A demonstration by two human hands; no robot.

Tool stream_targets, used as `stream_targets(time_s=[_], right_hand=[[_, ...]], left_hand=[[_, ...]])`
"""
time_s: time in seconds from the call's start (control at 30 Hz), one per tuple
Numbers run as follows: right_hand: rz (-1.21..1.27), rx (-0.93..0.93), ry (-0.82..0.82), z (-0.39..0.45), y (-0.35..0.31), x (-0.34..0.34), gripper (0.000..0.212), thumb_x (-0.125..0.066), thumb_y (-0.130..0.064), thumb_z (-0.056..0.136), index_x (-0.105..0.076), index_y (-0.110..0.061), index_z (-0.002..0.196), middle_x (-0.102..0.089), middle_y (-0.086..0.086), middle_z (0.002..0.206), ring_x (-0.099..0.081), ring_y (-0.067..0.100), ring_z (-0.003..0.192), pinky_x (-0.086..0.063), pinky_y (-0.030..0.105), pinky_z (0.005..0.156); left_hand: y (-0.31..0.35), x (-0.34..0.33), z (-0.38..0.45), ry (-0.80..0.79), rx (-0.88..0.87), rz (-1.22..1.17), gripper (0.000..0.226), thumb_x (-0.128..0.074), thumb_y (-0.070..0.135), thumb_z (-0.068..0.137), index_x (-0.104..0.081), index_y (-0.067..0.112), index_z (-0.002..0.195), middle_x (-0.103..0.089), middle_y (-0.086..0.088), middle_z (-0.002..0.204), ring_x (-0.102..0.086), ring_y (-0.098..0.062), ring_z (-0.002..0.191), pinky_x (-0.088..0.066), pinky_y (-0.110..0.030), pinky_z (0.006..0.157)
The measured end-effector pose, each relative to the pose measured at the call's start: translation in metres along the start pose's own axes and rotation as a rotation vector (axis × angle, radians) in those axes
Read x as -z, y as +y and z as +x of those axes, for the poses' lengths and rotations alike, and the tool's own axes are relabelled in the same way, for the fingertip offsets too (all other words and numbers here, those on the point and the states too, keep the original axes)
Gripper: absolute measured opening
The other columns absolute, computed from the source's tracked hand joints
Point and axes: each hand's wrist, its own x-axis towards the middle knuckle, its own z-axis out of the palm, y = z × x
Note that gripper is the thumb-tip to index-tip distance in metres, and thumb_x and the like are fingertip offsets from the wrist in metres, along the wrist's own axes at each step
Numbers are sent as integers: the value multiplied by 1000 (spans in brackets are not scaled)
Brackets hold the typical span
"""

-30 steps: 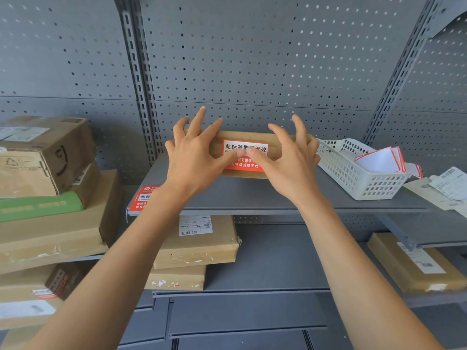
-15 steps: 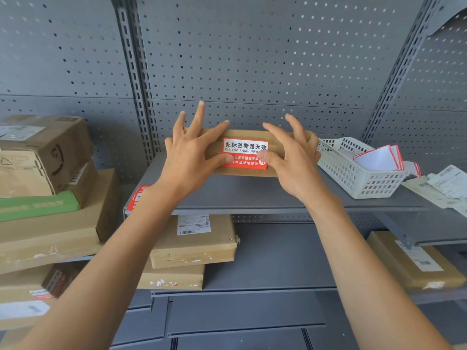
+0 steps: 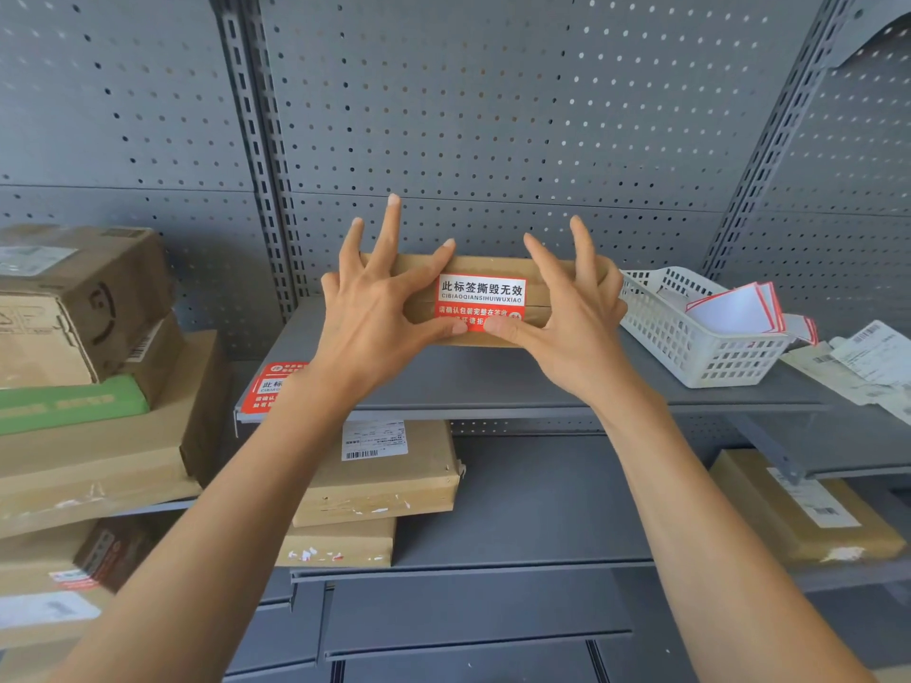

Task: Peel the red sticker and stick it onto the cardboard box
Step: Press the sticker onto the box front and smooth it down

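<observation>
A flat cardboard box [image 3: 485,266] stands on its edge on the grey shelf [image 3: 493,382], leaning against the pegboard. A red and white sticker [image 3: 481,293] with Chinese text lies on its front face. My left hand [image 3: 379,313] spans the box's left part, fingers spread, thumb pressing the sticker's lower edge. My right hand [image 3: 572,317] mirrors it on the right, thumb tip on the same lower edge, almost touching the left thumb. The box's ends are hidden behind my hands.
A white plastic basket [image 3: 690,337] with sticker backing sheets stands right of the box. Another red sticker sheet [image 3: 268,386] lies at the shelf's front left. Stacked cardboard parcels [image 3: 88,367] fill the left; more boxes [image 3: 379,475] sit on lower shelves. Papers [image 3: 867,362] lie far right.
Both thumbs have slid down over the sticker from its middle to its lower edge. The sticker's upper white part is now uncovered. The box has stayed in place.
</observation>
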Motion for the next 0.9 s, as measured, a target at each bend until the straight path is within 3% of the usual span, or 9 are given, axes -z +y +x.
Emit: stream_targets(time_s=[0.1, 0.4, 0.63, 0.73, 0.83, 0.9], right_hand=[[-8, -2, -1, 2, 2, -1, 95, -75, -64, 75, -29, -41, 155, 9, -7, 170, -4, 37, 150, -19, 56, 117], [-3, 26, -45, 6, 9, 6, 87, -79, -42, 83, -30, -39, 155, -2, -9, 170, -8, 35, 148, -16, 53, 118], [27, 75, -131, 4, 14, 13, 76, -67, -18, 96, -26, -40, 157, -1, -12, 170, -2, 31, 152, -15, 57, 121], [74, 54, -113, 3, 10, 12, 74, -69, -36, 92, -30, -40, 155, -2, -14, 169, 0, 31, 153, -14, 58, 121], [73, 7, 5, 1, -1, 3, 88, -72, -66, 76, -36, -40, 152, -6, -13, 169, -7, 31, 151, -18, 53, 118], [11, 4, 65, 0, -5, -5, 97, -73, -74, 67, -37, -40, 151, -7, -11, 169, -11, 32, 149, -23, 51, 111]], left_hand=[[0, -1, 0, -3, 5, -8, 82, -70, 67, 78, -40, 49, 151, 2, -1, 174, -7, -45, 156, -34, -64, 101], [1, 4, 3, -42, 29, -59, 76, -74, 54, 85, -37, 51, 151, 4, 4, 173, 1, -42, 157, -28, -63, 106], [0, 16, 4, -171, 56, -61, 82, -75, 32, 92, -27, 50, 156, 12, 6, 172, 14, -38, 157, -18, -69, 113], [2, 18, 5, -179, 61, -73, 82, -72, 28, 91, -27, 49, 156, 12, 5, 173, 16, -38, 157, -16, -70, 113], [8, 16, 4, -119, 90, -96, 81, -74, 47, 86, -31, 49, 155, 9, 6, 173, 12, -38, 157, -17, -66, 114], [10, 13, 3, -82, 115, -81, 86, -76, 59, 80, -33, 49, 155, 8, 4, 173, 10, -37, 157, -20, -64, 113]])
